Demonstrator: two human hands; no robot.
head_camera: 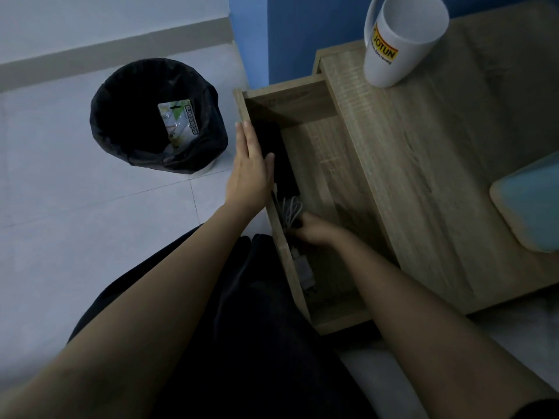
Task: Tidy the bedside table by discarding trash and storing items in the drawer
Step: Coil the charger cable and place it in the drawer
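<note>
The wooden drawer (325, 164) of the bedside table (438, 164) stands pulled out. My left hand (252, 167) lies flat with fingers straight against the drawer's front panel, beside a black object (282, 164) inside. My right hand (314, 229) reaches into the drawer and its fingers close on a coiled white cable (291, 210). A grey charger plug (304, 267) lies in the drawer near the front panel. Deep shadow hides the finer detail of the drawer's contents.
A white mug (399, 40) with a yellow label stands on the table top at the back. A pale blue object (532, 204) lies at the table's right edge. On the tiled floor to the left, a black-lined bin (121, 137) holds a scissors package (179, 122).
</note>
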